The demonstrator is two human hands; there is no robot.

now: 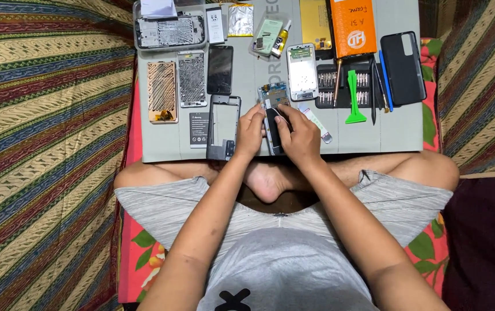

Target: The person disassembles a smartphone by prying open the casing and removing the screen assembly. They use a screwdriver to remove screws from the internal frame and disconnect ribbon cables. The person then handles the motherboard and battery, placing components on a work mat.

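Fingers (pixel 282 118) of the right hand (pixel 298 133) curl narrow onto the opened phone (pixel 274 115), pressing near its dark lower half; the left hand (pixel 250 131) pinches the phone's left edge, likely to keep it from sliding. That phone lies flat on the grey tabletop (pixel 397 135), near its front edge. Left of the phone sits an empty phone frame (pixel 224 128), placed within easy reach; right of it, a green pry tool (pixel 354 101). Both forearms angle inward from the lap, wrists low, knuckles up.
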